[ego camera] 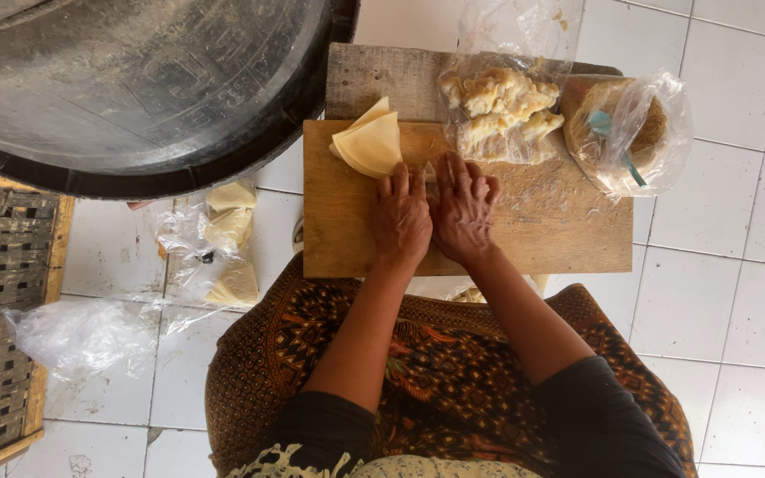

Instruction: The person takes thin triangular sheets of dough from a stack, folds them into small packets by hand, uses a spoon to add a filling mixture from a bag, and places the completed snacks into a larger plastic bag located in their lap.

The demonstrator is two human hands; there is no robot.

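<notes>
Even, soft daylight; white floor tiles [728, 292] bright, nearly washed out at upper right. Shadows faint, just a thin one under the wooden board [542, 230]. Glare on the plastic bags [644, 133]; focus fairly sharp centrally, edges perhaps slightly bowed by a wide lens

Pale folded wrapper stack [369, 142] lies on wooden board [524, 226], upper-left corner.

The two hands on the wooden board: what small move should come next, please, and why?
Probably a short roll forward, away from the body. The left hand and right hand lie flat, side by side, palms down on the wooden board, covering something whose pale edge barely shows between the fingers. The stack of pale wrappers lies just beyond, so keep the move short.
</notes>
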